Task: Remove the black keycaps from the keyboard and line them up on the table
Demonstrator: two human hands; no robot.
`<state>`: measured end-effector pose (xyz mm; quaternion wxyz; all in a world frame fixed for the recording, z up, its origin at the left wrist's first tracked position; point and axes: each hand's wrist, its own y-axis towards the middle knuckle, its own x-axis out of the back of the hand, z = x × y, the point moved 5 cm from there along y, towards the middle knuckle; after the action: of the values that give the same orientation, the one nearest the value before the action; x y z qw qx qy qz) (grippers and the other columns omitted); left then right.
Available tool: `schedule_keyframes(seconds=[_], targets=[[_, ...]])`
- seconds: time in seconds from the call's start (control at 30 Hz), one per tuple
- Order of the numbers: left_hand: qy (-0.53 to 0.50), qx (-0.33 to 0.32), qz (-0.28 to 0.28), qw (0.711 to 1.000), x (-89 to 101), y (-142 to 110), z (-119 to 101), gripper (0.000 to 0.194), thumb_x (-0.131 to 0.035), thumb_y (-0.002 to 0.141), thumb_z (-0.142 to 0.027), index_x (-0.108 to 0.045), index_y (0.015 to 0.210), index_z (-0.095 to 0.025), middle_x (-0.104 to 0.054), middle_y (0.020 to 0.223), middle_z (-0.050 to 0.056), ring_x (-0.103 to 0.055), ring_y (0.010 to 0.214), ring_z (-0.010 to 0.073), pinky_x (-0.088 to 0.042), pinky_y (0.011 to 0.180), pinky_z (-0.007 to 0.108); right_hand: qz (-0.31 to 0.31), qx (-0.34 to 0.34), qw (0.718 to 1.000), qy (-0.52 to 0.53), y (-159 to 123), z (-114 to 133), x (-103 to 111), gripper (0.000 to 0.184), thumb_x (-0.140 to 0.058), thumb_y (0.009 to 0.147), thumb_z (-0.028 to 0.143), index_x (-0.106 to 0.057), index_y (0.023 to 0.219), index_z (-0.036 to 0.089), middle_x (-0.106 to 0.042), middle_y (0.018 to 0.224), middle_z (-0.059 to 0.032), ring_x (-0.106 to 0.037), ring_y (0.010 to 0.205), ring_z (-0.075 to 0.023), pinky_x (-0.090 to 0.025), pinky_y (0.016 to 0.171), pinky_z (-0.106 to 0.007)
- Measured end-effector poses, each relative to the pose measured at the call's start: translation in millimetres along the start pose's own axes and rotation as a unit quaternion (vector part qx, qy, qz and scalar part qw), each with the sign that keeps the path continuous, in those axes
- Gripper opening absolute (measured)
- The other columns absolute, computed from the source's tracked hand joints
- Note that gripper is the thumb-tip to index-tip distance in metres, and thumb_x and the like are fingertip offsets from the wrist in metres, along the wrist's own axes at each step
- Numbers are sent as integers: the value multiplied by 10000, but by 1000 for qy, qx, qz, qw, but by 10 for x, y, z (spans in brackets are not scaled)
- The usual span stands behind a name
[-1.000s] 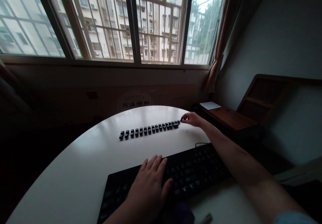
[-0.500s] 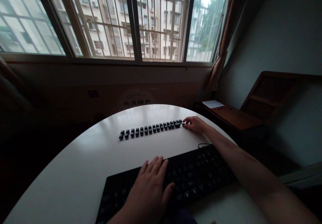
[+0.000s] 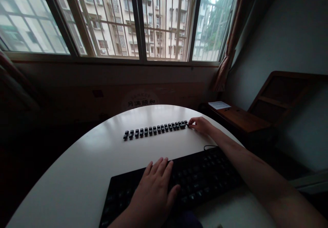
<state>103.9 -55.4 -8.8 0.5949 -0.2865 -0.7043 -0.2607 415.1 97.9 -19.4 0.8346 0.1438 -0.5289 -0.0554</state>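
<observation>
My left hand lies flat across the left half of a black keyboard, fingers stretched out. Beyond the keyboard, several small black keycaps form two close, slanting rows on the white round table. At the right end of these rows, my right hand pinches a keycap between thumb and fingertips, low at the tabletop. That keycap is partly hidden by the fingers, and my right forearm passes over the keyboard's right end.
A looped black cable comes off the keyboard's far edge. Right of the table stands a wooden bench with a white paper on it. A barred window and a curtain are at the back.
My right hand moved from the end of the far row to the end of the near one; its fingers, apart half a second ago, are closed on a keycap. My left hand stays on the keyboard.
</observation>
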Motion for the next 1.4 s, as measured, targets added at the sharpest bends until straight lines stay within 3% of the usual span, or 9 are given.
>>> schedule_keyframes(seconds=[0.4, 0.67, 0.83, 0.97, 1.1, 1.23, 1.27, 1.33, 1.4], targets=[[5, -2, 9, 1000, 26, 9, -35, 615, -379, 946, -503, -380, 1463, -170, -349, 1524, 106, -302, 1412, 298, -259, 1152, 561, -30, 8, 998, -56, 33, 27, -55, 134, -675, 805, 283, -730, 924, 253, -742, 934, -12, -680, 847, -188, -464, 770, -267], [3, 8, 13, 1000, 51, 1, -40, 630, -390, 939, -507, -379, 1463, -158, -351, 1521, 113, -301, 1412, 294, -258, 1158, 550, -52, 35, 997, -53, 12, 77, 3, 117, -698, 792, 281, -712, 903, 247, -739, 861, 14, -665, 739, -154, -448, 695, -237], [-3, 8, 17, 1000, 65, -4, -50, 635, -388, 940, -500, -366, 1470, -150, -353, 1519, 121, -305, 1410, 297, -258, 1154, 558, -98, 49, 993, -45, -23, 142, 86, 162, -678, 812, 308, -707, 950, 228, -728, 833, 4, -628, 643, -133, -453, 676, -237], [-8, 8, 2, 1000, 55, -14, -41, 629, -406, 933, -504, -378, 1464, -169, -368, 1515, 113, -315, 1405, 302, -257, 1156, 552, -165, 57, 984, -40, -6, 251, 331, 235, -536, 912, 325, -707, 918, 164, -712, 893, -73, -638, 778, -181, -463, 788, -280], [-10, 8, -8, 1000, 55, -16, -35, 615, -422, 928, -488, -401, 1449, -162, -380, 1509, 122, -334, 1397, 306, -269, 1150, 553, -238, 65, 969, -24, 47, 494, 825, 450, -341, 993, 397, -697, 944, 126, -677, 973, -137, -614, 938, -220, -440, 893, -314], [5, 6, -7, 1000, 60, -1, -37, 624, -405, 933, -492, -394, 1453, -147, -378, 1511, 123, -336, 1397, 296, -261, 1156, 534, -306, 29, 945, 109, -261, 764, 1256, 737, -119, 980, 602, -682, 809, 158, -649, 828, -96, -614, 827, -194, -469, 746, -281], [7, 6, -6, 1000, 60, 3, -37, 627, -402, 934, -494, -391, 1455, -145, -379, 1511, 123, -336, 1397, 296, -259, 1156, 532, -289, -5, 943, 164, -411, 801, 1268, 762, -102, 961, 645, -668, 782, 167, -622, 735, -77, -600, 726, -173, -454, 644, -258], [8, 5, -6, 1000, 57, 6, -35, 629, -404, 932, -493, -394, 1453, -140, -388, 1506, 126, -341, 1394, 298, -262, 1155, 532, -177, -67, 934, 303, -757, 877, 1125, 800, -57, 931, 693, -638, 762, 170, -482, 501, -21, -471, 462, -127, -354, 462, -234], [8, 3, -9, 1000, 52, 4, -32, 624, -410, 930, -486, -402, 1447, -137, -397, 1500, 132, -349, 1389, 302, -266, 1151, 532, -66, -120, 902, 410, -1135, 949, 895, 722, -169, 917, 722, -624, 815, 170, -437, 441, 14, -378, 372, -101, -280, 397, -218]])
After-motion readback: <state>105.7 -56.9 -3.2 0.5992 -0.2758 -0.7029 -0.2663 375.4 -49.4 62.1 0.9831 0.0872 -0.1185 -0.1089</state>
